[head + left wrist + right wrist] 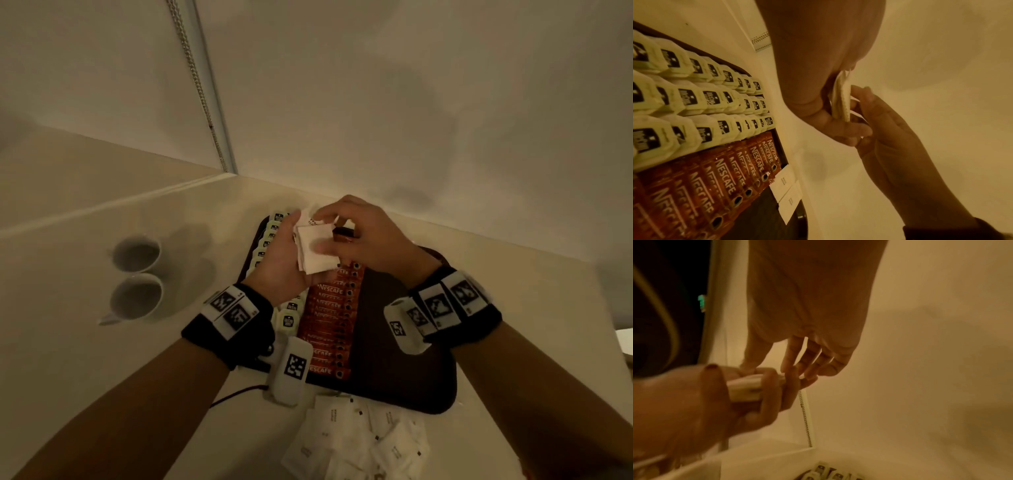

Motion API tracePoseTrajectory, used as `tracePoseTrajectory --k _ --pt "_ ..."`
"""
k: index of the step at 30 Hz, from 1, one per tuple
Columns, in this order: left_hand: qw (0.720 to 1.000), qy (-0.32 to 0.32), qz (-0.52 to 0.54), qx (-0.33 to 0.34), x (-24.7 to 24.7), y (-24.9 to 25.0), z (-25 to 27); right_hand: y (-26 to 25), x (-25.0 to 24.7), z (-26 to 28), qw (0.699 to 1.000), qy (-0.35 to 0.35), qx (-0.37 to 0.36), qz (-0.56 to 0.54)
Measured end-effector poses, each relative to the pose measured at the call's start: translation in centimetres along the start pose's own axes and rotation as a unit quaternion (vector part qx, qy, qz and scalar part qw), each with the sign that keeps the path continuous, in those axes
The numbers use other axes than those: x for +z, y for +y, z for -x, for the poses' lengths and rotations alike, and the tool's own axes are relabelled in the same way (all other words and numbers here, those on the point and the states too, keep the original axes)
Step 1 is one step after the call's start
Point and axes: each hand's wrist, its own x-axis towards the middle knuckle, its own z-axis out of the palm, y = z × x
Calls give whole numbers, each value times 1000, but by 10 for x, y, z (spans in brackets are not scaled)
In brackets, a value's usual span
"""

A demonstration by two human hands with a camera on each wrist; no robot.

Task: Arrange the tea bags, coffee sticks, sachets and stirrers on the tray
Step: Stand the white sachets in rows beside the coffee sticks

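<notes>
Left hand [284, 260] grips a stack of white sachets [317, 251] above the dark tray's [411, 387] far end; right hand [363, 236] pinches the topmost sachet between its fingers [325, 247]. Tea bags [694, 97] and red coffee sticks [719, 181] lie in rows. Loose sachets [359, 442] and two cups [137, 274] rest on the pale worktop [68, 342] in a cream-walled corner.

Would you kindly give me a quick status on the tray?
Left hand grips white sachet stack; right hand pinching one off. Tea bags, coffee sticks rowed on tray. Loose sachets wait; nothing blocking.
</notes>
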Motion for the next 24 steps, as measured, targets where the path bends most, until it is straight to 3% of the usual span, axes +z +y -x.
tracePoseTrajectory --k 5,11,14,18,24 --pt "1000 -4 3 10 -5 2 2 -2 1 -4 1000 -12 13 0" --pt "999 21 -29 26 -8 0 7 -10 -18 -3 989 -15 118 -92" --pt "990 19 -114 76 -8 -5 10 -12 -29 -4 987 -22 135 -90" --pt "964 62 -216 138 -7 -11 9 -14 -35 -3 980 -27 166 -111" --pt "958 56 -242 146 -10 -18 9 -7 -37 8 972 -35 190 -133"
